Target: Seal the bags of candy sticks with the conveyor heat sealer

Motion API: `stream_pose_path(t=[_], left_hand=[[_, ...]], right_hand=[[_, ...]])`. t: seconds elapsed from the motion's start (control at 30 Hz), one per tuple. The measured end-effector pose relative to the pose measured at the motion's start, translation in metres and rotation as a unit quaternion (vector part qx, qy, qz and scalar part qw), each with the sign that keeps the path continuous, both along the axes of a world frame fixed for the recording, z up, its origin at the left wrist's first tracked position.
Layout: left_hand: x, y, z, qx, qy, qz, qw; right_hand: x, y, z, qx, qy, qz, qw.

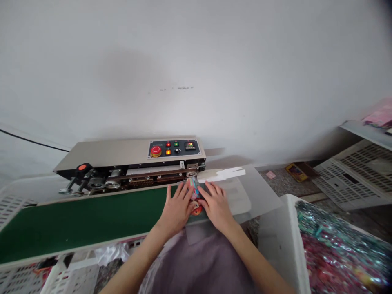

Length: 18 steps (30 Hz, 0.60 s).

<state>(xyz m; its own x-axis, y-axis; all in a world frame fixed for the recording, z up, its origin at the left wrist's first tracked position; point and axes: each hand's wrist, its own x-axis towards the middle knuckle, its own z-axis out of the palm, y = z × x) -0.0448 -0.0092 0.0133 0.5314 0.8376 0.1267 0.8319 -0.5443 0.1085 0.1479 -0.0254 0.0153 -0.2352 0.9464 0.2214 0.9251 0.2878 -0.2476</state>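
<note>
A small printed plastic packet with blue and pink lettering lies at the right end of the green conveyor belt. Its top edge is by the feed rollers of a band sealing machine. My left hand lies flat on the packet's left side, fingers stretched toward the machine. On the right side, my right hand rests with fingers spread, its thumb and index finger near the packet. Round orange and red parts show between the hands in the packet's lower half. The fingers partly cover the packet's edges.
The machine's panel has a red stop button and lit buttons. White strips lie on the plate at right. A white foam box holds many shiny packets. Plastic crates stand at far right. Another white crate sits below the belt.
</note>
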Motion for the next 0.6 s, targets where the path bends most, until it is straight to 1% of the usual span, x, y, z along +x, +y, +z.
stream_pose_path(t=[0.07, 0.13, 0.2, 0.27, 0.33, 0.4, 0.5, 0.6], left_hand=[[-0.012, -0.003, 0.004, 0.018, 0.002, 0.039, 0.999], [-0.020, -0.009, 0.009, 0.042, -0.006, 0.075, 0.996], [-0.017, -0.016, 0.016, 0.051, -0.022, 0.070, 0.996], [-0.005, -0.025, 0.022, 0.037, -0.044, 0.027, 0.998], [0.015, -0.035, 0.027, 0.009, -0.067, -0.035, 0.997], [0.038, -0.046, 0.031, -0.020, -0.083, -0.104, 0.991], [0.074, -0.064, 0.036, -0.056, -0.098, -0.210, 0.971], [0.108, -0.084, 0.044, -0.090, -0.119, -0.297, 0.943]], right_hand=[[-0.002, -0.006, 0.008, -0.005, 0.020, 0.004, 1.000], [0.004, -0.019, 0.018, -0.011, 0.043, 0.000, 0.999], [0.018, -0.039, 0.030, -0.025, 0.063, -0.008, 0.998], [0.039, -0.065, 0.041, -0.043, 0.079, -0.024, 0.996], [0.064, -0.098, 0.050, -0.058, 0.102, -0.056, 0.991], [0.092, -0.135, 0.055, -0.071, 0.137, -0.103, 0.983], [0.140, -0.199, 0.061, -0.070, 0.188, -0.208, 0.957], [0.191, -0.274, 0.069, -0.061, 0.212, -0.352, 0.910]])
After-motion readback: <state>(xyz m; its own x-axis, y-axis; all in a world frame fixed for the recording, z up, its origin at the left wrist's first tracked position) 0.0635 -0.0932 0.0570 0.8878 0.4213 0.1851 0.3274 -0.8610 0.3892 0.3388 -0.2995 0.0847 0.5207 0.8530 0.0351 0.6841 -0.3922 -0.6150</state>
